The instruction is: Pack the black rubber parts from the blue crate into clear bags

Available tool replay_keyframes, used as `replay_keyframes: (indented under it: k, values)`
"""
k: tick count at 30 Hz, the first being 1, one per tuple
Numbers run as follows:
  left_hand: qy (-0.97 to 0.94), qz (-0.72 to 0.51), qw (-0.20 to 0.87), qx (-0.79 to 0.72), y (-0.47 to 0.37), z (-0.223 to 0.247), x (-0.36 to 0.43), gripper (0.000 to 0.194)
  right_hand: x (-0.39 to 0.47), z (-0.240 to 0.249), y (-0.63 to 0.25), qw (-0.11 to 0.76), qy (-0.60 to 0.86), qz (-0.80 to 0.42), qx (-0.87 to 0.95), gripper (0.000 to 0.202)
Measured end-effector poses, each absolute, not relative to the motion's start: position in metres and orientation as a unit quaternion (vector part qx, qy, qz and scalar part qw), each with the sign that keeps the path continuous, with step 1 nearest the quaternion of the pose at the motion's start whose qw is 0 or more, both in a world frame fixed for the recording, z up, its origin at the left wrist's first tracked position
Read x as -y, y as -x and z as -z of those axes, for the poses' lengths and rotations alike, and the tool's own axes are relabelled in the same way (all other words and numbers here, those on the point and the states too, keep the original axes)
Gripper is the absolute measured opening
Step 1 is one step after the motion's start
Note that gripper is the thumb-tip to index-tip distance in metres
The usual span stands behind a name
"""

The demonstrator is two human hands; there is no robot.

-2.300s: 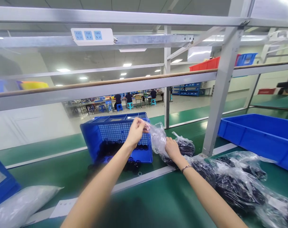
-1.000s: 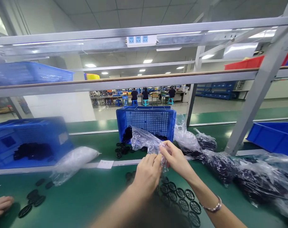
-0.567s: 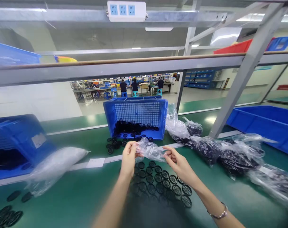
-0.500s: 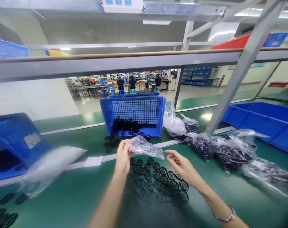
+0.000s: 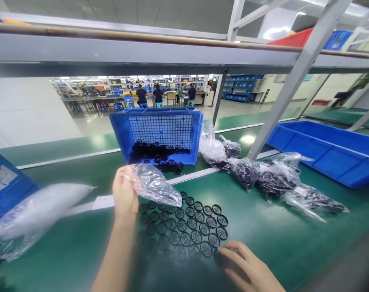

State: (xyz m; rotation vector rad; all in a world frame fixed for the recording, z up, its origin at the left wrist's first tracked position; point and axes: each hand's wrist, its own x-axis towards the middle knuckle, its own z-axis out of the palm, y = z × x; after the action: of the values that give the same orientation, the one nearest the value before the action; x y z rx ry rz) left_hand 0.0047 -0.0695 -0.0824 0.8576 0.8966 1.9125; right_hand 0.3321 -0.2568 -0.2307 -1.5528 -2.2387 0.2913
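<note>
My left hand [image 5: 125, 194] is closed on a clear plastic bag [image 5: 155, 184], which it holds up over the green work surface [image 5: 263, 231]. The bag looks empty and its free end points to the right. Below it, rows of black spoked plastic rings [image 5: 192, 223] lie flat on the surface. My right hand [image 5: 248, 261] is at the near right corner of these rows, fingers apart and bent, the index fingertip at a ring on the edge. Whether it touches that ring I cannot tell.
Behind the rows a blue crate [image 5: 156, 121] lies tipped towards me, black rings spilling out. Several filled clear bags [image 5: 243, 172] lie to its right, before a blue bin [image 5: 327, 150]. At left are a white plastic bag [image 5: 47, 207] and another blue crate [image 5: 5, 182]. A slanted post [image 5: 275, 101] rises at right.
My right hand has moved down from beside the bag to the near edge of the rings. My left hand still holds the bag, now further left in view. The camera view has shifted.
</note>
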Motion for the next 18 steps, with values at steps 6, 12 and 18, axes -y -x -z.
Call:
replay_keyframes:
  k: [6,12,18]
  values:
    - [-0.336,-0.766,0.414,-0.358,-0.002,0.079,0.072,0.021,0.256,0.235,-0.327,0.218,0.548,-0.072,0.804,0.021]
    - [-0.335,-0.771,0.411,-0.352,0.001,0.079,0.072,0.02,0.269,0.217,-0.309,0.248,0.548,-0.099,0.793,0.024]
    - [-0.342,-0.767,0.412,-0.354,0.001,0.08,0.074,0.021,0.278,0.242,-0.286,0.193,0.523,-0.068,0.827,0.045]
